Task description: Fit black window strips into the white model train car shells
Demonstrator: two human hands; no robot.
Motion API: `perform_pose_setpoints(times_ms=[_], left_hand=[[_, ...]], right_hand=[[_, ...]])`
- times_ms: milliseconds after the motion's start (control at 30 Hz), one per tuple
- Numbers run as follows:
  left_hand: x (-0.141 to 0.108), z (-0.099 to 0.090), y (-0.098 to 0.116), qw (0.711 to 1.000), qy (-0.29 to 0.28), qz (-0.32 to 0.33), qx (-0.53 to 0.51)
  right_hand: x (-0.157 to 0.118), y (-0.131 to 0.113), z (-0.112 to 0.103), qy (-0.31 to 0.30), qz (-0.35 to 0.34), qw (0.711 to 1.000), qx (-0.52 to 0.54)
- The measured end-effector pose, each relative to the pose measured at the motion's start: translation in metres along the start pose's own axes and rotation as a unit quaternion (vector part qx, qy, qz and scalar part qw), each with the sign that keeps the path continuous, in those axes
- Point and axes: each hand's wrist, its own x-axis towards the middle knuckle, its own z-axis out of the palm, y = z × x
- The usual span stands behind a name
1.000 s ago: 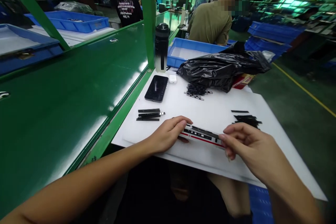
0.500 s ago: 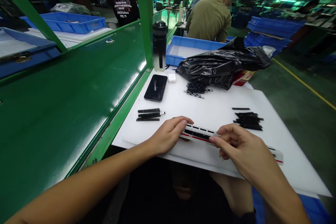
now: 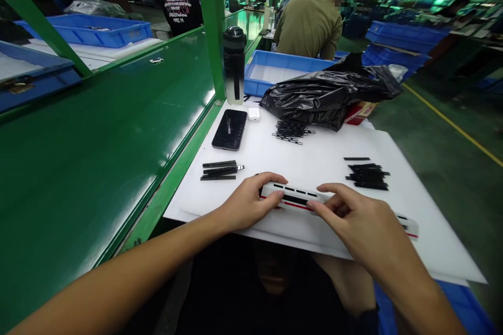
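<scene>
White train-model body [image 3: 294, 194] lies crosswise before the person, long axis running left to right between both hands. Left hand [image 3: 249, 204]: grip closed over its left end. Right hand [image 3: 349, 214]: grip pinching its right end. Matching white piece [image 3: 407, 226] lies right of the right grip.

Green workbench [image 3: 98, 167] | white plastic board [image 3: 440, 256] on it | landmark: smartphone [image 3: 229, 130] on board | just beyond: white earbud case [image 3: 254, 114] | nearer: black strips [image 3: 219, 170] | right: black clips [image 3: 293, 132] | beyond right: black plastic bag [image 3: 326, 95] | far right: more black strips [image 3: 367, 177], red-striped white piece [image 3: 406, 226]
</scene>
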Motion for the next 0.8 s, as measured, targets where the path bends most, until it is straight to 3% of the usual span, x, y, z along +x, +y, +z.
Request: perform_pose_setpoints(times_ms=[100,200,300,467,533,667,800], left_hand=[[0.0,0.0,-0.001,1.0,-0.001,0.012,-0.001],[0.0,0.0,-0.001,1.0,-0.005,0.026,-0.001],[-0.001,0.0,0.0,0.999,-0.013,0.048,0.003],[-0.001,0.002,-0.001,0.997,-0.023,0.075,0.021],[-0.002,0.002,-0.001,0.996,-0.023,0.081,0.022],[-0.001,-0.002,0.001,0.995,-0.043,0.092,0.018],[0.001,-0.01,0.004,0.994,-0.091,0.059,-0.014]], right_hand=[[0.007,0.013,-0.002,0.012,-0.078,0.995,-0.064],[0.013,0.022,-0.003,-0.052,-0.125,0.99,-0.047],[0.011,0.026,0.002,-0.107,-0.128,0.986,-0.026],[0.0,0.034,0.014,-0.022,-0.16,0.986,-0.038],[-0.002,0.038,0.013,-0.02,-0.174,0.984,-0.03],[0.003,0.041,0.003,-0.088,-0.166,0.982,-0.016],[0.01,0.037,-0.007,-0.133,-0.126,0.983,-0.001]])
